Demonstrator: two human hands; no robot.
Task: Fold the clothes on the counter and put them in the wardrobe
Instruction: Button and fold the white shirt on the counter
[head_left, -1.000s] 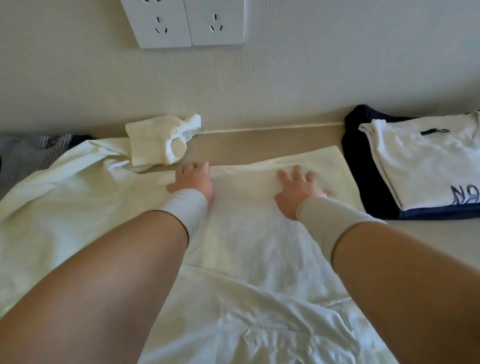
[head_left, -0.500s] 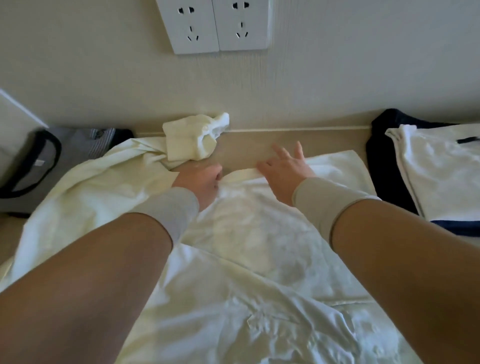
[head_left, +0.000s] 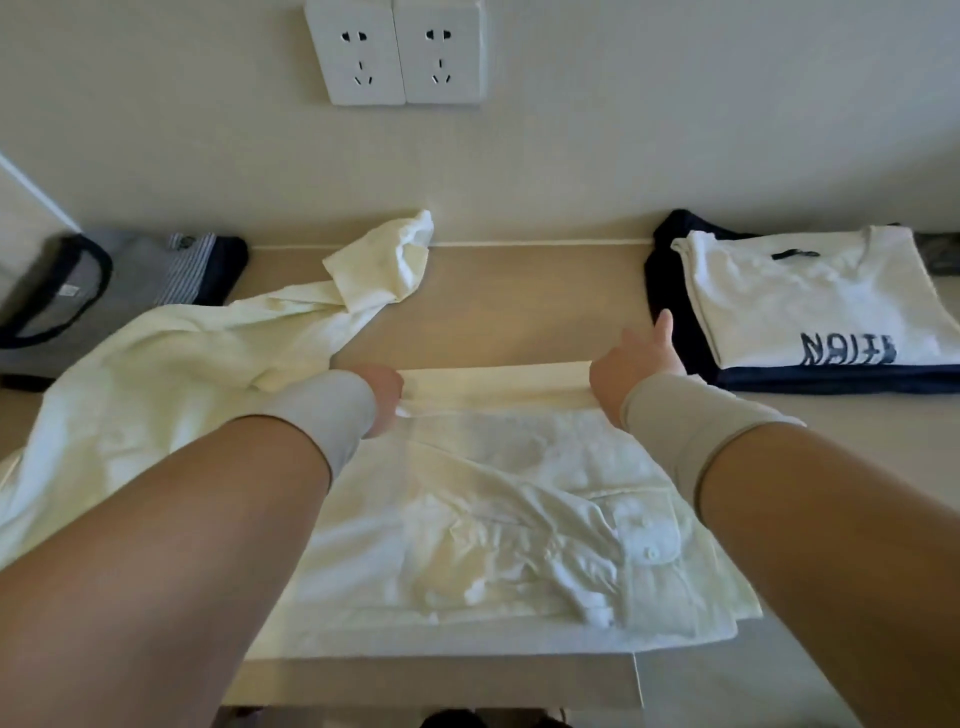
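Both hands, left hand (head_left: 383, 391) and right hand (head_left: 631, 364), are pinched on the cream shirt (head_left: 483, 499)'s far hem, left of the folded white tee (head_left: 810, 296); corners should be kept level while folded.

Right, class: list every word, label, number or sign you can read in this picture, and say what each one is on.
Dark lettering on the white T-shirt: upside down and partly cut by the fold, roughly "NOI..."; not readable in full.
Tag on the grey garment: too small to read.
Dark neck mark on the white T-shirt: blurred.
Sockets: no text visible.
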